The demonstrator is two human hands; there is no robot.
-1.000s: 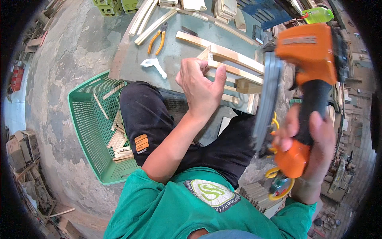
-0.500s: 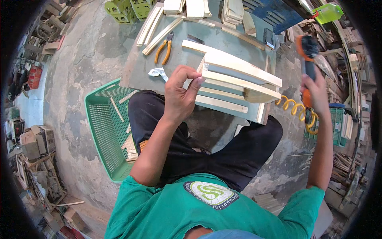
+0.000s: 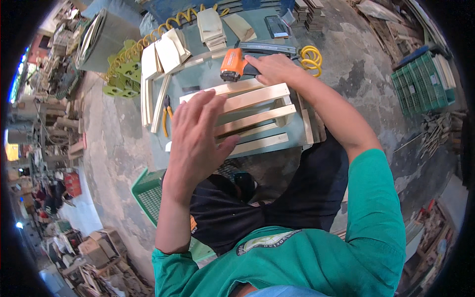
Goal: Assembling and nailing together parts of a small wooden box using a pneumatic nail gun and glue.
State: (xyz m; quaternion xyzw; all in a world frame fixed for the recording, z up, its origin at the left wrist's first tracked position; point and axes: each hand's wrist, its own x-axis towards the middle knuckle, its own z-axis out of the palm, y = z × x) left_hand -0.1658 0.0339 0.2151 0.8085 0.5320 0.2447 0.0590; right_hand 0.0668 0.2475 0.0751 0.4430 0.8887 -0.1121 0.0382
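My right hand (image 3: 274,69) is closed round the black handle of an orange pneumatic nail gun (image 3: 232,63) at the far side of the worktable. A yellow coiled air hose (image 3: 310,60) shows beside the tool's long grey magazine. Just in front lies a slatted frame of pale wood (image 3: 257,120), its long strips joined at the right by a wooden end piece. My left hand (image 3: 194,136) is raised over the frame's left end, fingers spread and nothing in them. It hides that end of the slats. Orange-handled pliers (image 3: 167,116) lie left of the frame.
On the grey-green worktable (image 3: 200,37) stand stacks of thin wooden boards (image 3: 167,51) and loose strips (image 3: 147,101). A dark phone-like object (image 3: 276,27) lies at the back. A green plastic basket (image 3: 144,198) is by my left leg; another green crate (image 3: 420,86) stands at far right.
My right hand has brought the nail gun from the right onto the table behind the frame. My left hand has let go of the frame's left end and opened. The view has turned.
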